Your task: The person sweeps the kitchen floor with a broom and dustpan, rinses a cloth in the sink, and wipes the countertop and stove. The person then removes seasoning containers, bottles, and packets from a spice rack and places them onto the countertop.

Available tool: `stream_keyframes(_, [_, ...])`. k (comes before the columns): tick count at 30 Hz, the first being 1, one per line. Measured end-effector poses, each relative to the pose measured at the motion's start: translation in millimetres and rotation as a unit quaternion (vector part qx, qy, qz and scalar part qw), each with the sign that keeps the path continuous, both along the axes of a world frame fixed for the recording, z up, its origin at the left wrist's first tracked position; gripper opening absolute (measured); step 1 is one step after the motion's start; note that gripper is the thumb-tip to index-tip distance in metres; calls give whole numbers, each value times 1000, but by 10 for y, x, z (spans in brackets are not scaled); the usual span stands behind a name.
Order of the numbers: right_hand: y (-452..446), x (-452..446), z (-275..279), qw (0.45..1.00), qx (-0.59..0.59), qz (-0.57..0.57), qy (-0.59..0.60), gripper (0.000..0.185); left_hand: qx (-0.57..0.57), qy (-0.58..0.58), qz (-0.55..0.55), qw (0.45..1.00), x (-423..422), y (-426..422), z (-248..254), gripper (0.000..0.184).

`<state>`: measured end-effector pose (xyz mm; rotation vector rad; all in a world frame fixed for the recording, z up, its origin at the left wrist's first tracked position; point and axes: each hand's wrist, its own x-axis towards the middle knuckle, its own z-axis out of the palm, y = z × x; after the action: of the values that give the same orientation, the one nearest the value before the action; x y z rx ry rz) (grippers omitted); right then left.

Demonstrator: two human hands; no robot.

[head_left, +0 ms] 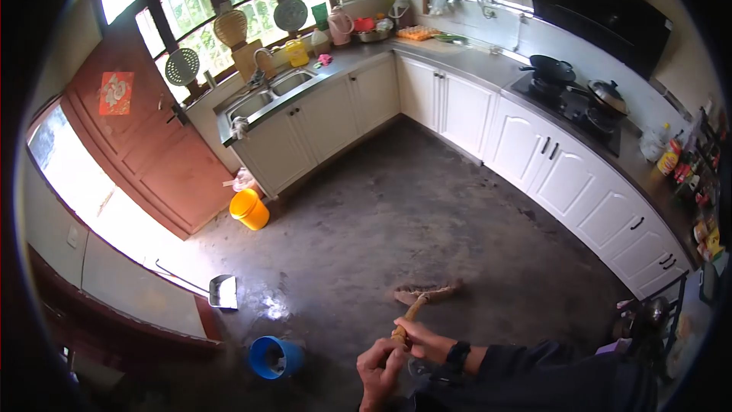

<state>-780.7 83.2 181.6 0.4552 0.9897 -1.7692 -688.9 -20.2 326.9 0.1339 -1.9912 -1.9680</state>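
Observation:
A broom with a light wooden handle [414, 310] reaches forward and down from my hands. Its brown bristle head [412, 294] rests on the dark floor. My left hand [379, 368] is wrapped round the upper end of the handle. Just ahead of it, my right hand [425, 340] grips the same handle lower down, a dark watch [457, 354] on that wrist. Both hands are closed. A dark sleeve [526, 360] covers the right forearm.
A blue bucket [273, 357] stands near my left, with a long-handled dustpan [223, 291] behind it. A yellow bucket [249, 209] sits by the open brown door [145, 152]. White cabinets [457, 104] line the far and right sides, under a sink [272, 90] and stove [568, 99].

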Motion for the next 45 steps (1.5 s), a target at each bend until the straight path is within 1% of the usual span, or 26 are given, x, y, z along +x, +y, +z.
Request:
stream_keyframes(2, [-251, -107, 336, 999, -18, 33, 33, 34, -18, 58, 25, 998, -148, -184, 147, 8])
stream_keyframes(3, [-360, -157, 523, 997, 27, 43, 58, 34, -28, 77, 26, 996, -205, -264, 221, 8])
stream_keyframes(6, [-822, -332, -199, 992, -55, 104, 36, 34, -60, 109, 51, 991, -324, -487, 207, 9])
stream_keyframes(7, [-837, -396, 676, 993, -18, 106, 48, 34, -69, 108, 67, 990, -354, -545, 209, 9])
stream_keyframes(9, [-1231, -498, -29, 987, -80, 133, 31, 36, -96, 121, 98, 983, -541, -592, 350, 13])
stream_keyframes(11, [-1416, -716, 80, 980, -113, 163, 1, 34, -119, 58, 130, 983, -631, -808, 285, 11])
stream_keyframes(12, [-1448, -896, 218, 972, -105, 210, 25, 34, -130, 23, 144, 981, -712, -891, 296, 10])
stream_keyframes(13, [-1491, -1067, 320, 961, -99, 254, 49, 35, -146, 18, 217, 965, -863, -956, 308, 18])
stream_keyframes(15, [-1599, -1507, 276, 938, -115, 317, 78, 38, -74, -29, 326, 942, -1005, -1268, 39, 20])
stream_keyframes(16, [-1607, -1826, 266, 938, -115, 314, 91, 38, -25, -58, 378, 924, -1074, -1415, -30, 22])
stream_keyframes(17, [-1562, -2161, 285, 940, -110, 309, 98, 38, -35, -64, 390, 918, -1119, -1632, -115, 22])
stream_keyframes(19, [-1360, -2766, 252, 954, -78, 270, 108, 36, -41, -87, 429, 898, -1119, -2044, -229, 23])
stream_keyframes(20, [-1308, -3093, 222, 963, -56, 235, 122, 35, -16, -84, 446, 891, -1191, -2138, -72, 28])
stream_keyframes(21, [-1279, -3362, 201, 968, -32, 216, 127, 34, -25, -70, 425, 902, -1100, -2399, -112, 21])
stream_keyframes(22, [-1258, -3588, 183, 971, -6, 198, 132, 33, 35, 26, 433, 900, -1117, -2615, -254, 22])
stream_keyframes(23, [-1259, -3776, 194, 973, -15, 185, 137, 32, 10, 9, 463, 886, -1249, -2629, -84, 28])
stream_keyframes(24, [-1263, -3928, 191, 974, -21, 176, 138, 32, 68, 48, 444, 892, -1203, -2839, -85, 15])
stream_keyframes(25, [-1294, -4068, 188, 975, -16, 172, 143, 31, 58, 30, 472, 879, -1148, -2983, -154, 18])
stream_keyframes(28, [-1393, -4433, 106, 976, 9, 163, 146, 29, 29, 6, 532, 846, -1114, -3233, -77, 15])
stream_keyframes(30, [-1460, -4644, -58, 968, 60, 179, 165, 29, 31, 7, 576, 817, -1035, -3356, -86, 16])
stream_keyframes(33, [-1495, -4990, -307, 917, 191, 265, 230, 28, 35, 21, 657, 753, -845, -3589, -224, 19])
stream_keyframes(35, [-1435, -5303, -584, 864, 229, 334, 299, 28, 37, 30, 691, 722, -745, -3786, -259, 21])
stream_keyframes(38, [-1507, -5788, -481, 801, 320, 384, 329, 27, 36, 71, 724, 685, -607, -4200, -360, 23])
stream_keyframes(41, [-1741, -6247, -380, 795, 359, 366, 323, 23, 44, 67, 766, 638, -702, -4575, -385, 24])
stream_keyframes(44, [-2193, -6609, -338, 804, 358, 332, 340, 24, 57, 76, 761, 642, -1069, -4980, -316, 24])
stream_keyframes(45, [-2342, -6669, -347, 803, 359, 337, 336, 26, 53, 84, 745, 660, -1154, -5049, -325, 24])
